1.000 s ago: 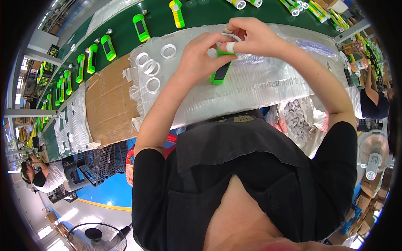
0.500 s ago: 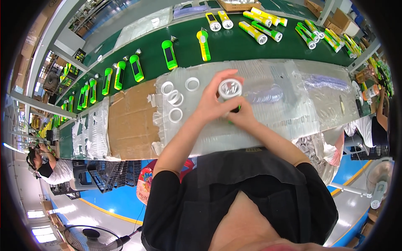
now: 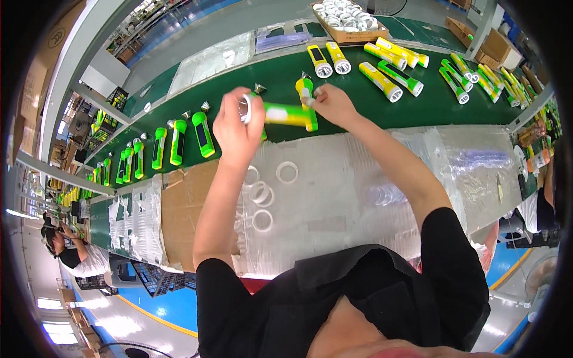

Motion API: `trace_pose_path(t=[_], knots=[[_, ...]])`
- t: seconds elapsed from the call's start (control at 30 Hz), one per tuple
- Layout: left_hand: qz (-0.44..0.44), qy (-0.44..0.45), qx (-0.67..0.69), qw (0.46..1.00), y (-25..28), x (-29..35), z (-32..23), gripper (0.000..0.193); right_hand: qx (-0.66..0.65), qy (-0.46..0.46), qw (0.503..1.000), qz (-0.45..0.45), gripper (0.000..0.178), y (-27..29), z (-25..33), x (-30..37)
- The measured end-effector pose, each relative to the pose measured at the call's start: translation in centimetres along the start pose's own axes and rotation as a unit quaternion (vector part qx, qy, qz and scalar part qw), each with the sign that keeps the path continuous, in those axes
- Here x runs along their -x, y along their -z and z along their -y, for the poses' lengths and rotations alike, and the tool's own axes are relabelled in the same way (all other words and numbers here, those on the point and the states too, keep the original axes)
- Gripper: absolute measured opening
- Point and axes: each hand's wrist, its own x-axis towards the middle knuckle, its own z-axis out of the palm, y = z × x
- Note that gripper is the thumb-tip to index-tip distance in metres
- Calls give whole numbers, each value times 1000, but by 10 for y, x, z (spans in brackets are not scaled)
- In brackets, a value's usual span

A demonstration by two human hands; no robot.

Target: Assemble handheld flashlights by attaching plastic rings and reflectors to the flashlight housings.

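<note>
My left hand is closed round the white-rimmed head of a flashlight, lifted over the green work surface. Its green, yellow and white body points right, smeared by motion. At the top of a second yellow-green flashlight, lying on the green surface, is my right hand. Thumb and forefinger are apart there, with no visible grip on it. Loose white rings lie on the plastic-covered near side, below my left forearm. A partly hidden green flashlight lies behind the held one.
Green flashlights with loose reflectors line the surface to the left. Assembled flashlights lie at the far right. A cardboard box of white rings stands at the back. Clear discs rest under my right forearm. Metal posts frame the bench.
The flashlight, upright between both hands before, has moved up and left in my left hand and now lies sideways. My right hand has let go and reached forward to another flashlight.
</note>
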Motion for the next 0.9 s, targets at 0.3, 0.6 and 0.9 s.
trace_pose_path(t=[0.3, 0.6, 0.9], knots=[[302, -48, -183, 934, -98, 12, 90, 31, 76, -142, 987, 10, 64, -33, -10, -73], [188, 293, 334, 876, -75, 15, 22, 66, -241, 12, 958, 152, 53, 54, 51, 72], [314, 407, 520, 682, -13, 90, -86, 47, -69, 92, 991, 74, 57, 75, 54, 214]])
